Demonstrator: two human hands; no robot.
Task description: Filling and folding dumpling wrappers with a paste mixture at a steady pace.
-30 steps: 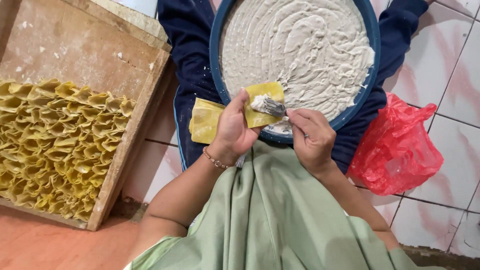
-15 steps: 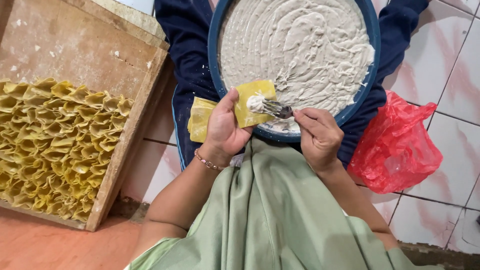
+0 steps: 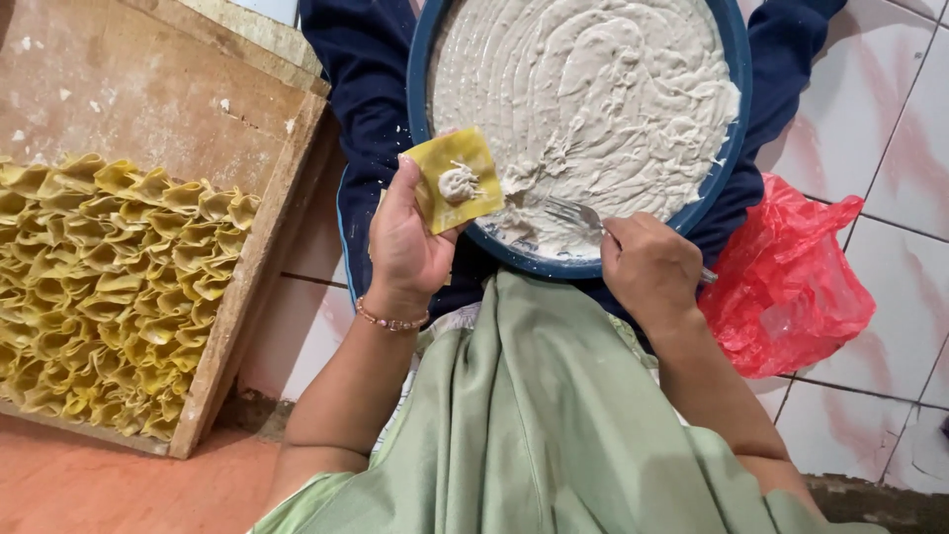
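The left hand (image 3: 407,242) is cupped palm up, fingers pressed together under a square yellow dough wrapper (image 3: 457,180) that lies flat on them with a small dab of pale grey filling (image 3: 458,183) at its middle. At three o'clock from it, the right hand (image 3: 647,267) is closed around the handle of a metal fork (image 3: 578,214), whose tines point toward ten o'clock and rest at the near edge of the filling. Both hands hover over the lower rim of a round dark blue basin (image 3: 736,138) heaped with the same pale grey paste (image 3: 593,99); the wrapper overlaps that rim at about eight o'clock. The basin rests on dark blue cloth (image 3: 366,109). At four o'clock from the right hand lies a crumpled red plastic bag (image 3: 791,282) on white floor tiles (image 3: 900,129). At nine o'clock from the left hand stands a wooden tray (image 3: 158,99), its lower part packed with rows of folded yellow dumplings (image 3: 109,287). A pale green garment (image 3: 534,425) covers the lap below, hiding the floor there
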